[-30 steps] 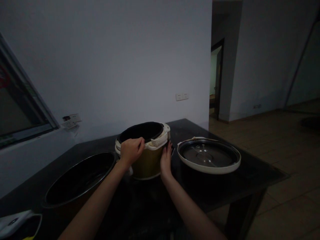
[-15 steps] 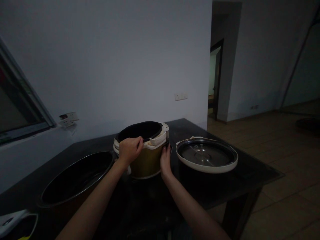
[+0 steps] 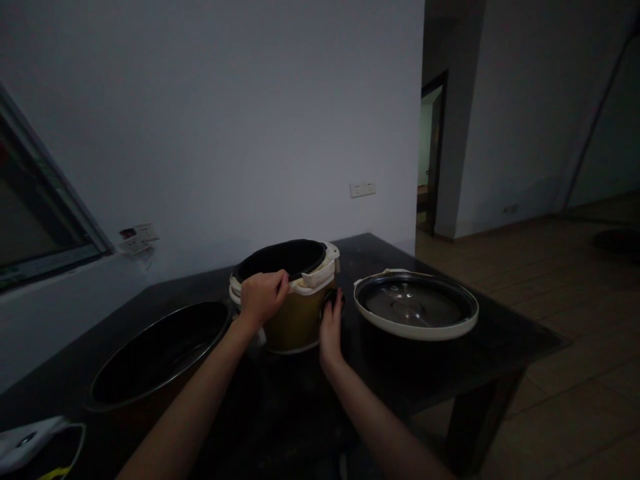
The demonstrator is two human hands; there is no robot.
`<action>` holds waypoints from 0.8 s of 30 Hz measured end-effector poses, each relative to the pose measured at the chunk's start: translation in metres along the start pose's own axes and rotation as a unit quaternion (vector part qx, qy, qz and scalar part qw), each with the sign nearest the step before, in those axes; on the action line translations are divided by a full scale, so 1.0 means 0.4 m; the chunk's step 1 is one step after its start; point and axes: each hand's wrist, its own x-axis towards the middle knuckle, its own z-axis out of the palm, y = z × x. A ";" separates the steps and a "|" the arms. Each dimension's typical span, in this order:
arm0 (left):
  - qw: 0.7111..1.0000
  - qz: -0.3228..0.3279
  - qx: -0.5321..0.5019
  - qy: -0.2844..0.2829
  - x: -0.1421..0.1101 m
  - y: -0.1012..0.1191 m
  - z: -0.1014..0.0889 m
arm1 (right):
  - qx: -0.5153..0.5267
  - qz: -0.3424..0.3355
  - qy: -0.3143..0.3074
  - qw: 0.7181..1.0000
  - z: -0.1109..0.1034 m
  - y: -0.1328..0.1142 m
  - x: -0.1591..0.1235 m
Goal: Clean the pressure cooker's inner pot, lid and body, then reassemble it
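A gold rice cooker body (image 3: 293, 323) with a white rim and a dark hollow inside stands upright on the black table. My left hand (image 3: 265, 297) is closed over its near rim, thumb on top. Against the cooker's right side rests my right hand (image 3: 331, 330), its fingers stretched upward beside a dark part that I cannot make out. Left of the cooker sits a black inner pot (image 3: 125, 390) with a thin shiny rim, partly behind my left forearm. A round lid (image 3: 430, 332) with a pale edge lies to the right, metal inside facing up.
The black table (image 3: 390, 380) meets the wall at the back, with its right corner over a tiled floor. A white item with a cord (image 3: 33, 440) lies at the lower left. Wall sockets (image 3: 363, 190) and a window (image 3: 45, 207) are beyond.
My right hand has shifted slightly along the cooker's side, and more of the dark part by its fingers shows. My left hand keeps its hold. The view has moved slightly.
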 end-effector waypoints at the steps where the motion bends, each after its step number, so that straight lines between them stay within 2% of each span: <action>1: 1.000 0.000 -0.002 0.000 0.000 0.000 0.000 | 0.000 -0.001 0.002 1.000 -0.003 0.002 0.040; 6: 1.000 0.001 -0.010 0.003 0.000 -0.001 0.005 | -0.003 -0.003 -0.002 1.000 -0.011 0.003 0.186; 10: 1.000 0.001 -0.010 0.006 0.000 -0.003 0.009 | -0.004 -0.006 -0.010 1.000 -0.013 0.002 0.227; 13: 1.000 0.002 -0.010 0.009 0.000 -0.004 0.010 | -0.009 -0.011 -0.008 1.000 -0.014 0.007 0.190; 20: 1.000 0.002 -0.003 0.014 -0.001 -0.005 0.011 | -0.033 -0.042 -0.014 0.998 -0.008 0.030 -0.043; 22: 1.000 0.004 0.001 0.012 -0.001 -0.005 0.010 | -0.043 -0.042 -0.011 0.998 -0.005 0.032 -0.049; 24: 1.000 0.006 0.004 0.011 -0.001 -0.004 0.010 | -0.050 -0.035 -0.002 0.998 -0.003 0.032 -0.006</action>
